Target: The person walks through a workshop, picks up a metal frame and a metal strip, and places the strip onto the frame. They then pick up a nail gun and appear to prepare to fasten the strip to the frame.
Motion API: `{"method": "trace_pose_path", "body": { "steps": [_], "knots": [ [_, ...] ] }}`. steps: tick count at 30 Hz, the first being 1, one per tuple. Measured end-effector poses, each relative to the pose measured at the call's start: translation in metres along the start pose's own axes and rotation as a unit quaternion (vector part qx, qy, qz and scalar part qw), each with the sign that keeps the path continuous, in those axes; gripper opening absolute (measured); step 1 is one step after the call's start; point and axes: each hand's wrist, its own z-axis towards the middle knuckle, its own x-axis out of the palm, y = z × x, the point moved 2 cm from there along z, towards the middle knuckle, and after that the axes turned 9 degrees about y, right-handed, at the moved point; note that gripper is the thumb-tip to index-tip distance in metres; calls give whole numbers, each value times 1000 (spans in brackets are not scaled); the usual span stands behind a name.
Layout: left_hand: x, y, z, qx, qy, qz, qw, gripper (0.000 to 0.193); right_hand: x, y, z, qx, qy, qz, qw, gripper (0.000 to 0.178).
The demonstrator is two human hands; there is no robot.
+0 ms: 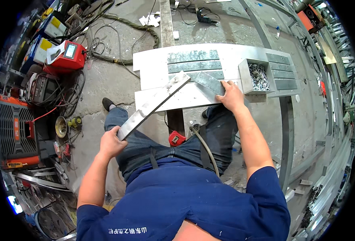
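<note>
My left hand (pixel 112 142) is closed round the near end of a long flat metal bar (pixel 153 105). The bar slants up and to the right, its far end over the white board (pixel 155 60) in front of me. My right hand (pixel 230 96) grips the right edge of a grey metal plate (pixel 209 83), with thumb and fingers on it. The plate lies tilted across the board, its left end close to the bar's tip. Beyond it, several similar grey strips (pixel 193 56) lie side by side on the board. Fingertips of both hands are partly hidden.
An open metal box (pixel 245 76) of small rivet-like pieces stands right of my right hand. More grey strips (pixel 279 74) lie past it. A red tape measure (pixel 176 138) hangs between my legs. Cables, a red machine (pixel 71 56) and an orange-black machine (pixel 17 132) stand left.
</note>
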Motion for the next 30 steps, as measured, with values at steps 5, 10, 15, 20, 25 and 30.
{"method": "trace_pose_path", "body": {
  "steps": [5,10,15,20,25,30],
  "knots": [
    [12,-2,-12,-7,-30,-11,999,34,14,-4,-3,-24,-18,12,999,68],
    [26,4,-14,-24,-26,-45,998,40,34,8,-27,-35,-39,21,998,68],
    [27,4,-9,-17,-21,-49,998,44,46,4,-41,-82,-57,23,995,66],
    [20,-3,-8,-25,-9,-34,999,44,43,2,-52,-112,-54,-22,992,68],
    [18,-10,-11,-10,-21,3,1000,42,39,7,-60,-88,-55,-49,993,73],
    [15,-24,-14,23,-40,41,998,34,28,34,-54,-107,-131,132,977,96]
  ]
}}
